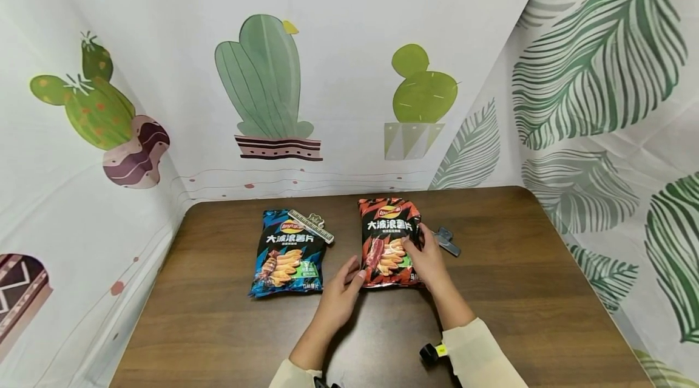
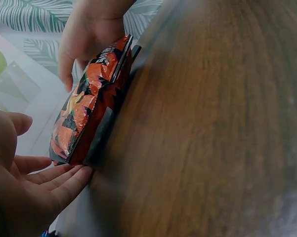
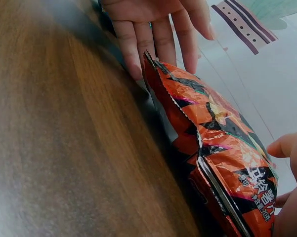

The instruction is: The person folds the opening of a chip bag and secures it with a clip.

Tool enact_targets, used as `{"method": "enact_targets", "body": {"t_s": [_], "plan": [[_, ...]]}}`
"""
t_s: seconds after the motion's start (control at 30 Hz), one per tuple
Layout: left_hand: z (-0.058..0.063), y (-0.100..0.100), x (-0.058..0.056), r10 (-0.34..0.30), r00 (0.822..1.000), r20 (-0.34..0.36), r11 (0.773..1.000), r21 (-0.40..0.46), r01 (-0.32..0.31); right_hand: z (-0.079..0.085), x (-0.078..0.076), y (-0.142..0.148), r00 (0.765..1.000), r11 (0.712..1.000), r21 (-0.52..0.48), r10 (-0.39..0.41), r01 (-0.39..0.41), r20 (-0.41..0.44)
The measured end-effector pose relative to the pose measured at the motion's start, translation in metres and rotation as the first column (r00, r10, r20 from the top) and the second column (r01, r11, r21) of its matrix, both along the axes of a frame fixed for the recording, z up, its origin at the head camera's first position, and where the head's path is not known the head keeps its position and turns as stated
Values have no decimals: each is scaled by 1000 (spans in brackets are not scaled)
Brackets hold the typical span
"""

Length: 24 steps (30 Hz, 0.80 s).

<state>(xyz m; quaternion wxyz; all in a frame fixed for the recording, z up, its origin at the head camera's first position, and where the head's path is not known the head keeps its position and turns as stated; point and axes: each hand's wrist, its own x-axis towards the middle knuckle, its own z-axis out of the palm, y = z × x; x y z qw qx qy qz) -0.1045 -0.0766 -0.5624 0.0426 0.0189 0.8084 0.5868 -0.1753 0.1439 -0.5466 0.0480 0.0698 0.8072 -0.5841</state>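
Note:
A red and black bag of potato chips lies face up on the brown table, its printed front also showing from the side in both wrist views. My right hand holds the bag's right side, thumb over the front and fingers along the edge. At the lower left corner is my left hand; in the left wrist view its fingers reach out fairly straight, fingertips right at the bag's bottom edge. Behind the right hand, a grey clip rests on the table.
To the left lies a blue and black bag of potato chips with a long piano-key-patterned clip across its upper right. A white cloth printed with cacti and leaves hangs behind the table.

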Motion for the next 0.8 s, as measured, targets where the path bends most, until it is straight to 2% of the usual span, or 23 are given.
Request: {"method": "enact_targets", "body": {"t_s": [0.13, 0.43, 0.63, 0.8], "plan": [[0, -1, 0, -3, 1000, -16, 1000, 28, 3, 1, 0, -1, 1000, 999, -39, 5, -5, 3], [-3, -1, 0, -10, 1000, 10, 999, 50, 9, 4, -1, -1, 999, 996, -83, -18, 22, 41], [-6, -1, 0, 13, 999, 46, 998, 58, -15, 1, 0, 1, 998, 994, -100, -33, 38, 52], [-7, -1, -1, 31, 997, 65, 994, 100, -37, 0, 0, 2, 999, 991, -129, -30, 35, 39]]}}
